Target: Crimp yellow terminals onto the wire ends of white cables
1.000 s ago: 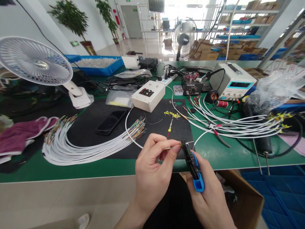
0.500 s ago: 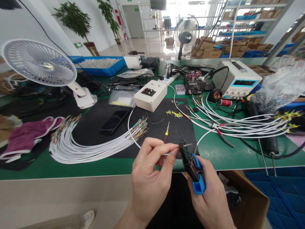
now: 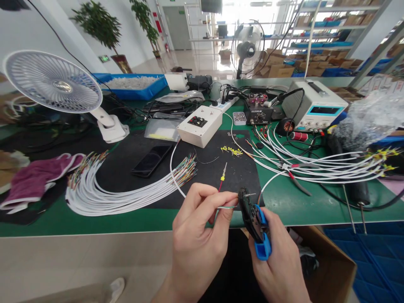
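My left hand (image 3: 202, 235) is closed in a pinch on a thin wire (image 3: 227, 207), its fingertips right beside the jaws of a crimping tool. The crimping tool (image 3: 252, 216), with a black head and blue handles, is gripped in my right hand (image 3: 279, 256). A thin metal pin (image 3: 250, 195) pokes out at the far side of its jaws. Beyond my left fingers a red wire with a yellow-sleeved terminal (image 3: 223, 173) points upward. Whether the pinched wire reaches into the jaws is hidden by my fingertips.
A bundle of white cables (image 3: 126, 202) curves across the left of the mat, near a phone (image 3: 152, 160). Loose yellow terminals (image 3: 232, 150) lie ahead. More white cables (image 3: 331, 170) and red-handled pliers (image 3: 298, 183) are at right, behind them a power supply (image 3: 315, 105).
My left fingertips have shifted slightly, and more of the thin wire shows above the thumb. The crimping tool stays in my right hand, almost unmoved.
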`<move>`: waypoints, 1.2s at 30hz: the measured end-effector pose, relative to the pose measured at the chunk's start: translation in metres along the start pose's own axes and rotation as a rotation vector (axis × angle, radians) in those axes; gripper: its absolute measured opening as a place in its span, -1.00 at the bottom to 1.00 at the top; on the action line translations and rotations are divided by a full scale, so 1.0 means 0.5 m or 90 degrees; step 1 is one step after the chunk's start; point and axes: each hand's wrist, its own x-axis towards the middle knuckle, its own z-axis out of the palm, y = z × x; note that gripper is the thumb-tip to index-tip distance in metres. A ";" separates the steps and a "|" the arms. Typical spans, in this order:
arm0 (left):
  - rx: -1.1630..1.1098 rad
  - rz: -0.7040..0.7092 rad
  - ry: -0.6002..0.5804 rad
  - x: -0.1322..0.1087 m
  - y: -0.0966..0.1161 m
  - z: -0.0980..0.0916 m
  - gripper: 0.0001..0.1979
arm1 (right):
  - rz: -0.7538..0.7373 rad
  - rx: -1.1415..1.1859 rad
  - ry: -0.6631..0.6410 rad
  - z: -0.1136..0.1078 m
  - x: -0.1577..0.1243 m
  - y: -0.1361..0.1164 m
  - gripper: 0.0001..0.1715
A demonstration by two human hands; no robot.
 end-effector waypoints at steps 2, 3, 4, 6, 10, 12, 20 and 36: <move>-0.001 -0.003 -0.010 0.001 0.003 -0.004 -0.78 | -0.011 -0.011 0.009 0.004 -0.002 0.000 -0.37; 0.001 -0.005 -0.017 0.002 0.004 -0.006 -0.79 | -0.011 -0.015 0.011 0.006 -0.002 0.000 -0.37; 0.003 -0.005 -0.021 0.002 0.005 -0.007 -0.79 | -0.011 -0.018 0.013 0.008 -0.002 -0.001 -0.37; 0.004 -0.004 -0.025 0.003 0.005 -0.010 -0.80 | -0.008 -0.023 0.016 0.010 -0.002 -0.002 -0.36; -0.008 -0.014 -0.020 0.000 0.002 -0.012 -0.80 | -0.007 -0.018 0.017 0.008 0.000 -0.005 -0.35; -0.016 -0.030 -0.020 -0.003 -0.001 -0.013 -0.80 | 0.002 -0.012 0.013 0.006 0.001 -0.006 -0.35; -0.043 -0.062 -0.017 -0.004 -0.006 -0.009 -0.80 | 0.026 0.002 0.016 0.000 0.007 -0.012 -0.47; -0.082 0.001 0.061 -0.007 0.014 0.039 -0.75 | 0.155 0.194 -0.137 -0.097 0.036 -0.005 -0.71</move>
